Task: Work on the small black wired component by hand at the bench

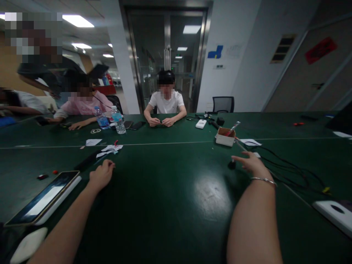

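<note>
My left hand (102, 175) is on the left side of the green table (165, 176), its fingers curled in; nothing shows in them. Beside it on the left lies a tablet or large phone (45, 198) with a lit screen, on top of a white slab. My right hand (251, 164), with a silver bangle at the wrist, reaches forward on the right with thumb and fingers apart. Its foremost fingertip is at a small black object (231, 165); whether they touch, I cannot tell. Just beyond that hand is a small open box (225, 137) holding thin items.
Black cables (291, 165) run across the right side, near a white device (334, 216). Paper scraps (109, 149) and water bottles (118, 121) are at the left. Across the table a person in white (167, 102) handles something small. Other people are at the far left.
</note>
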`<move>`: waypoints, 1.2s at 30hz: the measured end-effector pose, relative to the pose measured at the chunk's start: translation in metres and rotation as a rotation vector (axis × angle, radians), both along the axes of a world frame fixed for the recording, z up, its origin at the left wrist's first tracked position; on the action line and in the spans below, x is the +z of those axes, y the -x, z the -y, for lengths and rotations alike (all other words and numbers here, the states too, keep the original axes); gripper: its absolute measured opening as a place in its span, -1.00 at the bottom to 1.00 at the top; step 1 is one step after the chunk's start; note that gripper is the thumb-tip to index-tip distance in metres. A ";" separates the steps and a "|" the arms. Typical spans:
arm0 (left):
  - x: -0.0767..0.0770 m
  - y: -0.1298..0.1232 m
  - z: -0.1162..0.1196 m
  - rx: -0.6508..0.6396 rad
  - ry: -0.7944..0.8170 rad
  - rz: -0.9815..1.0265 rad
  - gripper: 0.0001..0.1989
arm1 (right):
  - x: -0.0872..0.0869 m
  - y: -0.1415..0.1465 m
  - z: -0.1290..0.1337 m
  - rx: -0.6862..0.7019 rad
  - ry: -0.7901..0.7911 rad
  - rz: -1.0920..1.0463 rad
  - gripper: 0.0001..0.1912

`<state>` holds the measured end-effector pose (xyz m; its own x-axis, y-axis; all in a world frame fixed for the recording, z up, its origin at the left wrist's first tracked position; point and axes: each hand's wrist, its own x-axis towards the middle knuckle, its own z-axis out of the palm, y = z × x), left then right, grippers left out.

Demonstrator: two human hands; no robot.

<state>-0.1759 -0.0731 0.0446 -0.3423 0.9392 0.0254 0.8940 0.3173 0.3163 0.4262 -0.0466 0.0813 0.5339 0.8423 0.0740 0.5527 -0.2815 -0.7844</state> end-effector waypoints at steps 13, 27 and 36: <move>0.018 0.097 0.031 0.091 0.028 0.090 -0.78 | -0.047 0.139 -0.048 0.421 -0.077 -0.236 -0.88; 0.014 0.111 0.030 0.080 0.134 0.276 -0.73 | -0.061 0.174 -0.057 0.618 -0.103 -0.282 -0.85; 0.010 0.098 0.033 0.153 0.112 0.287 -0.85 | -0.062 0.196 -0.055 0.665 -0.071 -0.405 -0.83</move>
